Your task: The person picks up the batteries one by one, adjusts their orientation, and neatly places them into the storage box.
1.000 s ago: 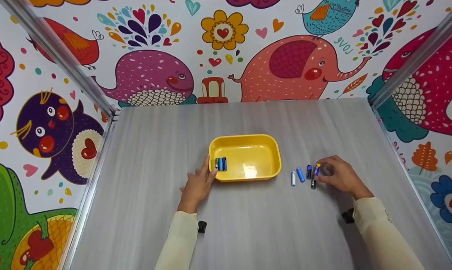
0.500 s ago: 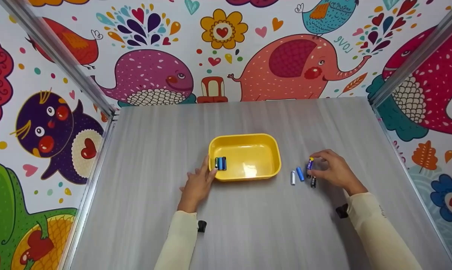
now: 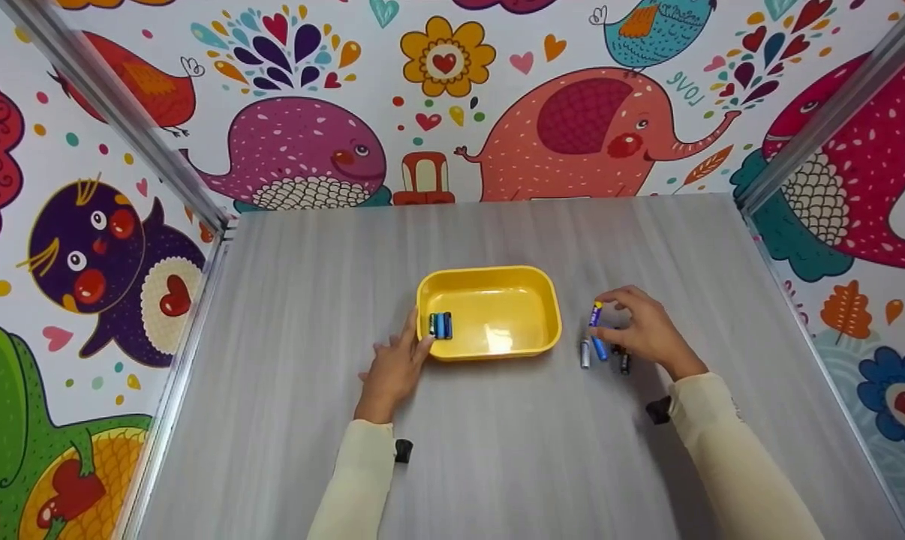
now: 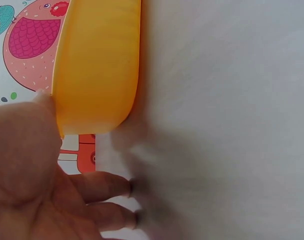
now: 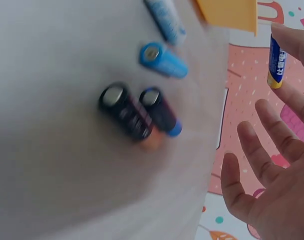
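Note:
My left hand (image 3: 392, 375) holds the near left corner of a yellow plastic tub (image 3: 490, 352), thumb at the rim and index finger along the outer left wall. Its other fingers spread out beside the tub in the left wrist view. Several small batteries (image 3: 441, 325) lie side by side at the tub's left end. My right hand (image 3: 644, 330) pinches a blue battery with a yellow end (image 5: 276, 62) between thumb and index finger, the other fingers loosely spread. Below it on the table are a silver battery (image 3: 585, 355), a light blue battery (image 5: 164, 60) and two dark batteries (image 5: 124, 110).
The grey wood-grain table (image 3: 497, 450) carries the tub and batteries. Printed cartoon walls (image 3: 310, 150) stand at the back and both sides, with metal corner posts (image 3: 820, 120). A black wrist strap piece (image 3: 659, 410) shows at the right sleeve.
My right hand has lifted the blue and yellow battery and carried it leftward, over the other batteries and nearer the tub. The left hand and tub stay in place.

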`<state>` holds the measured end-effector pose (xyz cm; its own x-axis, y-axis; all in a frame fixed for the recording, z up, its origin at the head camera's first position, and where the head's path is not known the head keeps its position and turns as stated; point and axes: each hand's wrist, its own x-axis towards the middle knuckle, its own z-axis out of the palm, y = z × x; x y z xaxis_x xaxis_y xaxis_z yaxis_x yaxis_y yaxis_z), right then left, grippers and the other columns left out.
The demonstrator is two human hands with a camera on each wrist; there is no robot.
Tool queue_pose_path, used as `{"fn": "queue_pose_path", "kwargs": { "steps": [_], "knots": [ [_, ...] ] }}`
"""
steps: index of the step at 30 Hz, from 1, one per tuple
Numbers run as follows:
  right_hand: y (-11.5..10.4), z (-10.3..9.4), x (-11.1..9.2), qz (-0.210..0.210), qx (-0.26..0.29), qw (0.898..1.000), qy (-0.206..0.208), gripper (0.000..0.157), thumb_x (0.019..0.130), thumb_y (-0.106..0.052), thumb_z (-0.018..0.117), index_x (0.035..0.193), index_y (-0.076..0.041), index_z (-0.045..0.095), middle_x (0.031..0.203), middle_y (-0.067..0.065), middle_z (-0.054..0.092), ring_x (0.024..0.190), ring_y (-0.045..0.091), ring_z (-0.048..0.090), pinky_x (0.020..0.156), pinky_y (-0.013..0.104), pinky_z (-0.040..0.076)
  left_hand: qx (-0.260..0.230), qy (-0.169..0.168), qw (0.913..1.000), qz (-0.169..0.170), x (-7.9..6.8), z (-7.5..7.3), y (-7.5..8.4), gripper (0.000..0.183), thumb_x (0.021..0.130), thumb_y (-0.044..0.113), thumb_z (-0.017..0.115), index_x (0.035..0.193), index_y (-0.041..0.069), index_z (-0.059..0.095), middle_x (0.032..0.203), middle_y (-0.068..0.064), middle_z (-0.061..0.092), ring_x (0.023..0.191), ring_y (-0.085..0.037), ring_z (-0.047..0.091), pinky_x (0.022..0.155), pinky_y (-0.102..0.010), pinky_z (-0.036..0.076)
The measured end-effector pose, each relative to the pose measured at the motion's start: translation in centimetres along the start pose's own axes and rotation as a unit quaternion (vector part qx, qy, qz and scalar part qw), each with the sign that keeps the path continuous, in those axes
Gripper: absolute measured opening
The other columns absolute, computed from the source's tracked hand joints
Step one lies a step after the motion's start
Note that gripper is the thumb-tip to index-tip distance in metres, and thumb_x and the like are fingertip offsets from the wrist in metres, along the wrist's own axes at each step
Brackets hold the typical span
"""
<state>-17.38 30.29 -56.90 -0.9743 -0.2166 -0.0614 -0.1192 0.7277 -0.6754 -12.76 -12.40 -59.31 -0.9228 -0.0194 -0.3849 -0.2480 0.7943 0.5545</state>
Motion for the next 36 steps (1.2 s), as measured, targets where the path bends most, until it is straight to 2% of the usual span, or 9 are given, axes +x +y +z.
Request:
{"fn": "queue_pose_path", "kwargs": {
  "steps": [7, 16, 24, 30, 36],
  "knots": [
    [-1.9, 1.0, 1.1, -0.009, 0.013, 1.0, 0.004, 0.054, 0.081, -0.035, 0.088, 0.127, -0.016, 0.066, 0.129, 0.004, 0.061, 0.117, 0.036, 0.057, 0.1, 0.059, 0.052, -0.005, -0.001, 1.0, 0.002, 0.0, 0.0, -0.1, 0.069, 0.104, 0.066, 0.034, 0.162, 0.048, 0.002, 0.165, -0.023, 0.031, 0.152, -0.054, 0.02, 0.106, -0.087, 0.013],
    [-4.7, 2.2, 2.8, -0.04, 0.041, 0.998, 0.018, 0.052, 0.081, -0.034, 0.088, 0.125, -0.017, 0.067, 0.126, 0.004, 0.063, 0.117, 0.038, 0.058, 0.098, 0.061, 0.052, -0.006, 0.009, 0.9999, 0.012, 0.0, 0.0, -0.1, 0.068, 0.105, 0.064, 0.036, 0.163, 0.045, 0.006, 0.162, -0.026, 0.033, 0.151, -0.056, 0.019, 0.104, -0.088, 0.013],
    [-7.0, 3.6, 4.2, -0.04, 0.059, 0.997, 0.009, 0.052, 0.081, -0.033, 0.087, 0.125, -0.015, 0.067, 0.125, 0.003, 0.064, 0.116, 0.033, 0.058, 0.099, 0.055, 0.054, -0.014, 0.004, 0.9999, 0.004, -0.1, -0.1, -0.1, 0.069, 0.104, 0.064, 0.036, 0.163, 0.045, 0.005, 0.164, -0.026, 0.031, 0.152, -0.055, 0.018, 0.106, -0.087, 0.011],
    [-8.7, 4.8, 5.2, -0.045, 0.083, 0.995, -0.009, 0.054, 0.081, -0.032, 0.087, 0.127, -0.012, 0.066, 0.127, 0.007, 0.063, 0.118, 0.037, 0.058, 0.102, 0.055, 0.053, -0.012, 0.004, 0.9999, 0.007, -0.1, -0.1, -0.1, 0.069, 0.104, 0.064, 0.035, 0.163, 0.045, 0.004, 0.163, -0.026, 0.031, 0.152, -0.055, 0.018, 0.106, -0.087, 0.012],
    [-10.2, 6.0, 5.9, -0.056, 0.092, 0.994, -0.025, 0.054, 0.081, -0.031, 0.087, 0.128, -0.012, 0.067, 0.123, 0.001, 0.063, 0.117, 0.036, 0.058, 0.101, 0.054, 0.053, -0.013, 0.002, 0.9999, 0.007, -0.1, 0.1, 0.0, 0.07, 0.103, 0.067, 0.034, 0.163, 0.046, 0.004, 0.164, -0.025, 0.032, 0.152, -0.055, 0.019, 0.106, -0.087, 0.012]
  ]
}}
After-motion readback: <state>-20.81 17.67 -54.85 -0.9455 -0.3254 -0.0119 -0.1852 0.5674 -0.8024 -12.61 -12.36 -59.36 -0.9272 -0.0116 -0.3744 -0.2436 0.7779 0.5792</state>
